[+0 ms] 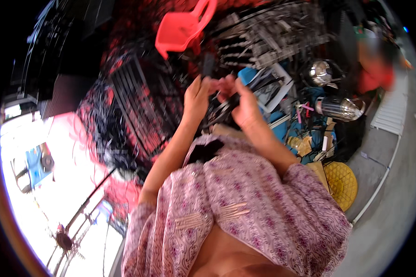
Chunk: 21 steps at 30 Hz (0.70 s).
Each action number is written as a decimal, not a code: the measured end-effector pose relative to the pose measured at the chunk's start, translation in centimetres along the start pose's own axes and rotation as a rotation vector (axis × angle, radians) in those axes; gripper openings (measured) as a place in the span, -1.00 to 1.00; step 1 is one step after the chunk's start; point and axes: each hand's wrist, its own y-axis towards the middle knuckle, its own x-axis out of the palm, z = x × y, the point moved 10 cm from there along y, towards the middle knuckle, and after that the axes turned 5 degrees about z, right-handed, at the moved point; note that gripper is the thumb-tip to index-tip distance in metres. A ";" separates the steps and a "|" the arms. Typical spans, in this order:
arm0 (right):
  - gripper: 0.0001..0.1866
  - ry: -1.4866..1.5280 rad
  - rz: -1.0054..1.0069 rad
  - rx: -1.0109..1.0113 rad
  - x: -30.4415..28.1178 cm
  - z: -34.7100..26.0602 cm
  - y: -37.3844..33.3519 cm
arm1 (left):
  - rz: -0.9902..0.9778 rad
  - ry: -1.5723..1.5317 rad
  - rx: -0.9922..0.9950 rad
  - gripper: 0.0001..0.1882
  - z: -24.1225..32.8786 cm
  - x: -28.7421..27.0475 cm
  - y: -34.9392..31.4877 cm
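Both of my hands are raised in front of my chest, close together with the fingers curled. My left hand (198, 99) is closed around the lower end of a dark flat strip (208, 64), which points up and away from me. My right hand (246, 102) is closed too, its fingertips almost meeting the left ones. Beside its palm hang dark, band-like pieces (224, 110); motion blur hides what its fingers pinch. Dark strips lie heaped on the red floor, with a neat stack of long black strips (141, 101) left of my left forearm.
A red plastic chair (178, 31) stands ahead, beside a pile of grey-black strips (277, 34). To the right are a white tray (282, 85), shiny metal vessels (335, 108) and a yellow basket (341, 184). Another person, blurred, is at the far right. A fan (64, 240) stands lower left.
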 end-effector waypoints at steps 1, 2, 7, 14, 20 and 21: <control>-0.62 -0.020 0.003 -0.010 -0.2 0.1 0.2 | 0.014 0.005 -0.038 -0.70 0.6 -0.1 0.0; -0.62 -0.047 0.006 -0.028 0.0 0.1 -0.1 | 0.027 0.001 -0.073 -0.72 1.2 -0.4 -0.3; -0.72 -0.154 -0.104 -0.010 3.0 1.7 -1.7 | 0.010 0.098 -0.066 -0.71 1.6 -2.8 -1.1; -0.70 -0.441 -0.028 -0.046 7.3 7.1 -3.5 | 0.075 0.340 0.109 -0.80 5.0 -6.8 -4.0; -0.57 -0.541 -0.115 -0.049 10.9 11.1 -4.5 | 0.033 0.651 0.236 -0.85 5.8 -9.6 -5.4; -0.52 -0.564 -0.127 -0.051 11.3 11.4 -4.6 | 0.024 0.679 0.236 -0.84 6.2 -10.0 -5.5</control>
